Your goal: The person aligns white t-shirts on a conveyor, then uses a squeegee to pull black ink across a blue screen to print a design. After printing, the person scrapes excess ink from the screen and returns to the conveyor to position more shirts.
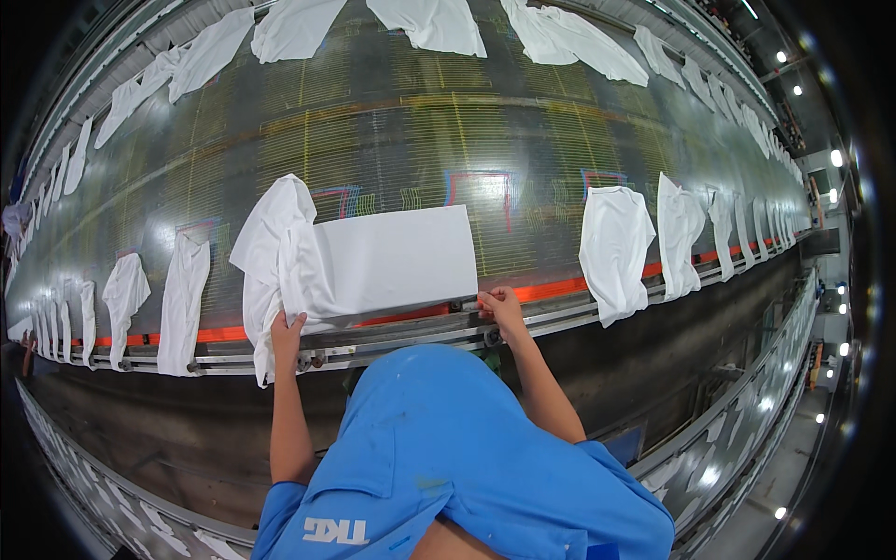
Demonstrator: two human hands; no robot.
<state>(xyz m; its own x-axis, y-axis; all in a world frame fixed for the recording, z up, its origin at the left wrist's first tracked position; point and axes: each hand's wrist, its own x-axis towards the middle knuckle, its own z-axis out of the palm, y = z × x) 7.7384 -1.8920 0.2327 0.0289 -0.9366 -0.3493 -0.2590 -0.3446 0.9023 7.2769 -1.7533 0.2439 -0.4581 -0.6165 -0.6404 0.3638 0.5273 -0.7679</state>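
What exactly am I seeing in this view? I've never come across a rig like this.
There is no robot here: these are a person's own bare hands. The single picture comes from a wide fisheye camera on their head, looking down, so straight edges appear bent. The blue short-sleeved shirt is the wearer's.

Ahead runs a long dark table marked with thin yellow lines, with more white cloth pieces along both edges. Nearest is a white cloth, bunched at left, flat and rectangular at right. The left hand holds its bunched near edge; the right hand is by its flat corner, grip unclear.
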